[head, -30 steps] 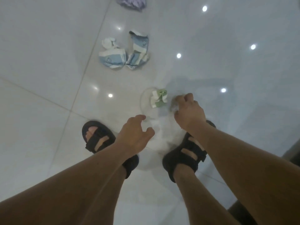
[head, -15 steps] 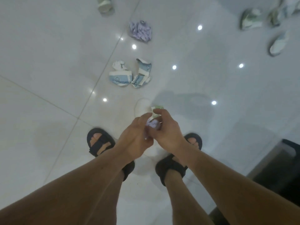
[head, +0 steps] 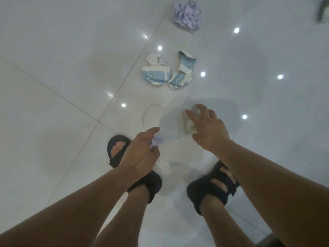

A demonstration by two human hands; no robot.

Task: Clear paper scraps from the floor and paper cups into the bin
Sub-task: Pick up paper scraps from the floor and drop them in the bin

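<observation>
Head view: your right hand [head: 209, 130] hovers, fingers spread loose, right over the green scrap [head: 189, 126] mid-frame, so it's nearer. Your left hand [head: 140, 152] is pinching a purple scrap [head: 157, 141].

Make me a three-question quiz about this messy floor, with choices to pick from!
1. What colour are the sandals?
A red
B black
C yellow

2. Where is the big purple wad?
A beyond the blue cups
B between the sandals
C under a sandal

3. What is the left hand doing?
A holding nothing
B gripping a blue cup
C holding a purple scrap

Answers:
1 B, both sandals are black.
2 A, the wad lies farther off than the cups.
3 C, purple paper pokes out between its fingers.
</observation>
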